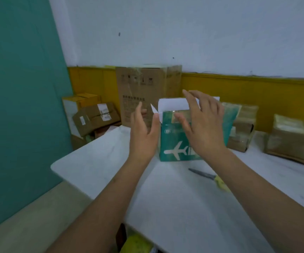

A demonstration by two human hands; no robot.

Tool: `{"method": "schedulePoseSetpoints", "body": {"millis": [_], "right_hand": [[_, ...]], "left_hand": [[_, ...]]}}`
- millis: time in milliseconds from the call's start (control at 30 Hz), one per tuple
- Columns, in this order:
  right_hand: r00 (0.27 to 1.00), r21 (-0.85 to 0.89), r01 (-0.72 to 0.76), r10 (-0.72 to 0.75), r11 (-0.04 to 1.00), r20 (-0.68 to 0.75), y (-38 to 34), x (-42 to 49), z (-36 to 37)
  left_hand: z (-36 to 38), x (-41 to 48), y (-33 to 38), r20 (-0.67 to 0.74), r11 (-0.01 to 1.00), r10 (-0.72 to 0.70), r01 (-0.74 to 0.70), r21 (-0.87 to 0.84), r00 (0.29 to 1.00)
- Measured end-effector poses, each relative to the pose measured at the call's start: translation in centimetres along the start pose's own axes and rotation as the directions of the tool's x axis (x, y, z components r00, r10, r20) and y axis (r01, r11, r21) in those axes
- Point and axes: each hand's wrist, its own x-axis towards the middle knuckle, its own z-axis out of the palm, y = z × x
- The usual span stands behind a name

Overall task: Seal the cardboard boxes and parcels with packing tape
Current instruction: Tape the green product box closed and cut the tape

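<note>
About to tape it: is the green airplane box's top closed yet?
Open. The green box stands upright with its white top flaps raised, not folded down.

**A plain parcel-packing room**

Brown cardboard cartons pile up in the corner at centre left, a tall box standing among them. On the white table, tape-wrapped parcels sit at the right, with scissors lying nearer. The room is bare: a white wall above a yellow band, and a teal wall at the left.
</note>
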Motion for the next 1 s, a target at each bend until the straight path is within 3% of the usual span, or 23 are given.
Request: {"method": "schedulePoseSetpoints", "body": {"millis": [100, 200, 300, 500, 600, 700, 833, 933, 1000], "right_hand": [[0.991, -0.110, 0.083, -0.071, 0.990, 0.114, 1.1, 1.3, 3.1], [0.978, -0.143, 0.178, -0.159, 0.974, 0.138, 2.2, 1.7, 5.0], [0.959, -0.185, 0.274, -0.253, 0.944, 0.128, 3.2, 1.7, 5.3], [0.978, -0.047, 0.206, -0.206, 0.977, -0.009, 1.7, 1.0, 4.0], [0.973, -0.019, 0.215, -0.216, 0.976, -0.081, 1.4, 0.9, 3.4], [0.938, 0.003, 0.329, -0.327, 0.944, -0.114, 1.4, 1.1, 2.2], [0.870, 0.138, 0.482, -0.492, 0.865, 0.045, 2.7, 2.4, 0.5], [0.865, 0.269, 0.400, -0.458, 0.876, 0.204, 3.3, 2.9, -0.7], [0.859, 0.344, 0.262, -0.380, 0.902, 0.343, 3.7, 3.7, -2.1]], "left_hand": [[2.7, 2.0, -1.2, 0.095, 0.968, -0.057, 0.078, -0.238, 0.994], [4.5, 3.0, -3.4, 0.125, 0.913, -0.119, 0.158, -0.377, 0.985], [4.8, 3.1, -4.0, 0.101, 0.872, -0.191, 0.216, -0.438, 0.976], [4.8, 2.8, -3.4, 0.102, 0.836, -0.242, 0.261, -0.483, 0.965], [4.3, 2.5, -2.8, 0.039, 0.894, -0.095, 0.103, -0.436, 0.995], [3.7, 2.1, -2.6, -0.039, 0.929, 0.029, -0.041, -0.367, 0.999], [2.9, 1.6, -2.8, -0.013, 0.959, 0.244, -0.244, -0.146, 0.970], [3.1, 1.8, -3.3, 0.106, 0.937, 0.333, -0.315, -0.152, 0.937], [3.2, 2.0, -3.8, 0.119, 0.940, 0.326, -0.309, -0.142, 0.938]]}}
